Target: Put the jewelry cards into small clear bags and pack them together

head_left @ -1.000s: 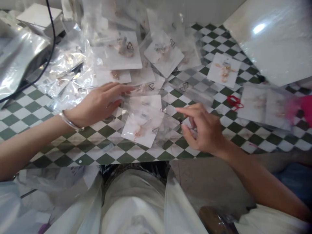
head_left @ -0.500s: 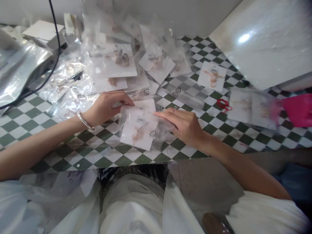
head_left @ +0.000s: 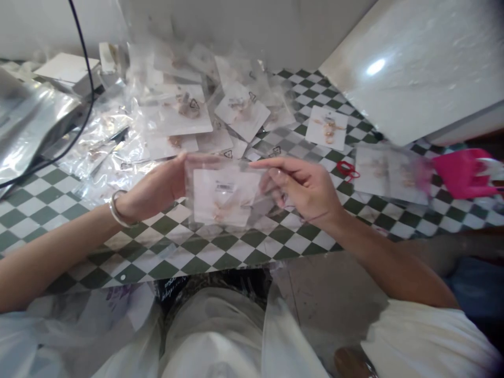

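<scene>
Between both hands is a clear plastic bag (head_left: 222,197) with white cards in it, a barcode and small gold-coloured jewellery showing through. My left hand (head_left: 167,181), with a silver bangle on the wrist, grips the bag at its left side; its fingers run behind the bag's top and are partly hidden. My right hand (head_left: 301,186) pinches the bag at its upper right, thumb and fingers bent. The bag appears raised off the checkered table (head_left: 189,254) and is slightly blurred.
Bagged jewellery cards (head_left: 189,107) are heaped behind the hands. To the right lie a single card (head_left: 326,127), a red loop (head_left: 347,170), a bag with two cards (head_left: 389,176) and a pink object (head_left: 464,173). A black cable (head_left: 88,79) hangs at left.
The bag has come up and turned level between the hands. My left hand has moved behind its left side and top, and my right hand has turned, showing its thumb and bent fingers.
</scene>
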Demonstrator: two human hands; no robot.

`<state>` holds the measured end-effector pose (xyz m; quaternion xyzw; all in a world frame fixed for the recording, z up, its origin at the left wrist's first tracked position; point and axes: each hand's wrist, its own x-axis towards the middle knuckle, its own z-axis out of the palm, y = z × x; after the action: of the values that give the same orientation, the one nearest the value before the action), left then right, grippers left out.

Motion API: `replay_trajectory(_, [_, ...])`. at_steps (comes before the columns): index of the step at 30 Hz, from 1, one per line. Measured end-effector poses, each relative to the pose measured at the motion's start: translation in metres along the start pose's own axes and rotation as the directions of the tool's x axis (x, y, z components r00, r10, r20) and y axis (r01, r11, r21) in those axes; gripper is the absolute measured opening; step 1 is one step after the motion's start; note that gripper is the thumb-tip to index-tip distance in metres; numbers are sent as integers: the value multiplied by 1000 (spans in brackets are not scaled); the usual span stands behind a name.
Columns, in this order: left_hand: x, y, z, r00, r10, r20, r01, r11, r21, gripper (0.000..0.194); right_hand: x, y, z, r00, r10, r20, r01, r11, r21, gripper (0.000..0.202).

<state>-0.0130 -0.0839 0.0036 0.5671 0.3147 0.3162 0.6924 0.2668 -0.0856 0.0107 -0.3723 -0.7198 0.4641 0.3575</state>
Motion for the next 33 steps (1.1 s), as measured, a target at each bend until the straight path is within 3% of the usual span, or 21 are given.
replay_trajectory(3, [-1,-6,3,998,-13,56,12,1000,12,70,4,3,2,1000,13,22,-13,1000,-17,33])
replay_trajectory(5, [-4,-9,7,999,-18,-51,25,988,153,63,5,0,3,999,14,32,-11,996,-89,32])
replay_trajectory(8, [-10,-10,12,967,-44,-251,142,911,387,37,9,-7,-2,998,-57,21,60,960,-272,26])
replay_trajectory(11, [-13,-6,13,936,-33,-349,181,898,402,34,14,-12,-15,986,-162,-43,130,903,-410,22])
replay_trajectory(14, [-12,0,13,924,-42,-379,208,889,408,35,22,-17,-28,984,-143,-104,79,882,-464,29])
replay_trajectory(17, [-6,5,22,951,-53,-304,193,870,453,28,29,-24,-26,992,-95,88,129,801,-585,44])
replay_trajectory(20, [-1,7,35,982,-70,-178,133,918,373,22,32,-32,-15,935,75,346,210,669,-712,41])
replay_trajectory(23, [-3,4,42,994,-65,-85,79,980,183,37,37,-40,-20,861,251,442,125,738,-663,35])
replay_trajectory(25, [-8,-2,39,996,-49,-69,55,994,89,46,45,-42,-40,919,266,290,-47,806,-589,32])
replay_trajectory(26, [-12,-5,36,996,-45,-73,50,996,70,47,51,-40,-53,964,241,111,-142,822,-552,29])
replay_trajectory(27, [-16,-8,32,995,-42,-89,48,997,67,45,57,-37,-69,973,200,-116,-231,828,-511,27])
replay_trajectory(28, [-19,-11,28,993,-45,-110,54,996,75,42,65,-31,-85,929,137,-345,-297,831,-471,28])
replay_trajectory(29, [-23,-14,24,989,-48,-137,60,994,86,38,71,-23,-101,839,94,-536,-362,831,-422,33])
replay_trajectory(30, [-26,-16,20,986,-48,-159,63,994,93,35,77,-13,-115,752,65,-656,-418,817,-398,40])
replay_trajectory(31, [-28,-18,18,983,-47,-179,65,993,94,32,80,-2,-128,702,62,-709,-469,790,-395,48])
replay_trajectory(33, [-31,-18,15,979,-35,-202,54,994,93,27,81,18,-144,685,121,-718,-566,708,-421,55])
